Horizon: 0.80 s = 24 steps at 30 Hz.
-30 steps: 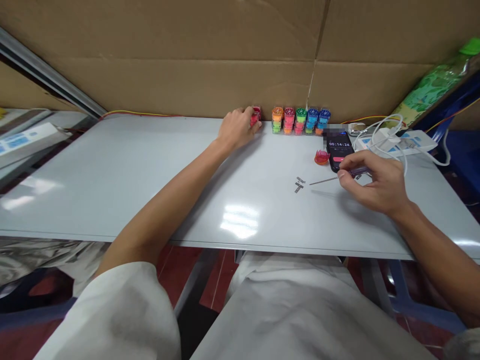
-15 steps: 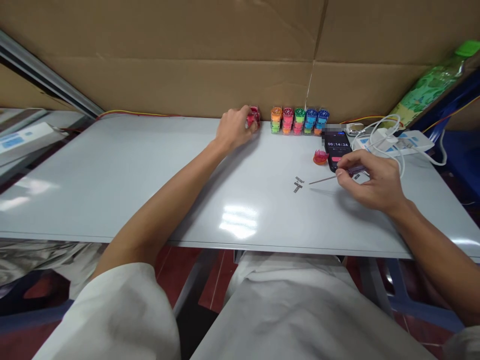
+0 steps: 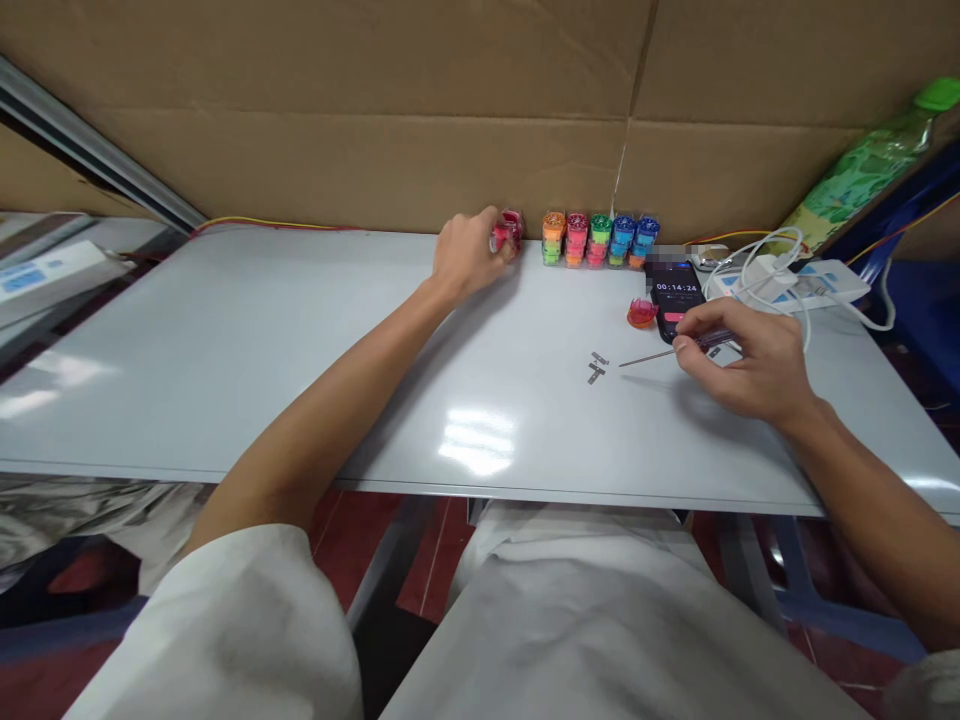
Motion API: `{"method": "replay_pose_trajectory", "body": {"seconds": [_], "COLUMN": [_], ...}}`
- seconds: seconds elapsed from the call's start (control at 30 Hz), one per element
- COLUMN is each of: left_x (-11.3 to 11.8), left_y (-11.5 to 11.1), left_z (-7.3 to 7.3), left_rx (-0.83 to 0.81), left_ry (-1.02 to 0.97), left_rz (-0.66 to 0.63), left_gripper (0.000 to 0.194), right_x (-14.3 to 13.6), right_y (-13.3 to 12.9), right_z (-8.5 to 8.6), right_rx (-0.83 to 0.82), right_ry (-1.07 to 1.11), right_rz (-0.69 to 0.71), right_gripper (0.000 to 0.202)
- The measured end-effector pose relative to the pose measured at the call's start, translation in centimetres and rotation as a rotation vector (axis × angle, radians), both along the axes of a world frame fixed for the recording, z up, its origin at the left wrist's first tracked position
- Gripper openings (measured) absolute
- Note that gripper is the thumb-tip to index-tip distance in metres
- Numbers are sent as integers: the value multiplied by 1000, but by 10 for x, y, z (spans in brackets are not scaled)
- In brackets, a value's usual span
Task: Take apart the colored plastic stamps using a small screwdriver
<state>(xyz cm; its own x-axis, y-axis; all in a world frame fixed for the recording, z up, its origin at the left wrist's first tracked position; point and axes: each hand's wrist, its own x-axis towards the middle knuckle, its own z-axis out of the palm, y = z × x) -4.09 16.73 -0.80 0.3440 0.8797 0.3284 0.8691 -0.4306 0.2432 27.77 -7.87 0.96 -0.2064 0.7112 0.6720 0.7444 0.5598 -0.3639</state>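
Red toy (image 3: 511, 230) sits at the far table edge against the cardboard, just left of the toy row; left hand (image 3: 466, 255) is clenched round it, fingers wrapped on its near side. Toy looks whole from here, though the hand hides most of it.

Toy row (image 3: 598, 240): five stacked pieces in orange, pink, green and blue, upright, touching each other, none in a hand.

Metal bits (image 3: 597, 367) lie loose mid-table, two or three small strips, apart from both hands. My read: parts are out, nothing fitted back.

Red cap (image 3: 642, 314) lies loose, touching the phone's left edge.

Phone (image 3: 676, 292) shows a running timer, 00:14:24; the line above it is blurred.

Right hand (image 3: 739, 358) pinches a thin screwdriver (image 3: 660, 356), tip aimed left at the bits, not touching them.

Power strip (image 3: 810, 283) has blue labels, unreadable.
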Motion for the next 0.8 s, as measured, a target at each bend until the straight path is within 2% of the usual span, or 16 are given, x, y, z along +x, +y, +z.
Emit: {"method": "replay_pose_trajectory", "body": {"seconds": [0.07,0.8], "left_x": [1,6], "left_y": [-1,-6], "left_z": [1,-2], "left_rx": [27,51], "left_ry": [29,-22], "left_rz": [42,85], "left_gripper": [36,33], "right_x": [0,-1], "right_y": [0,-1], "right_z": [1,3], "right_rx": [0,-13], "right_ry": [-5,-16], "right_rz": [2,0], "right_gripper": [19,20]}}
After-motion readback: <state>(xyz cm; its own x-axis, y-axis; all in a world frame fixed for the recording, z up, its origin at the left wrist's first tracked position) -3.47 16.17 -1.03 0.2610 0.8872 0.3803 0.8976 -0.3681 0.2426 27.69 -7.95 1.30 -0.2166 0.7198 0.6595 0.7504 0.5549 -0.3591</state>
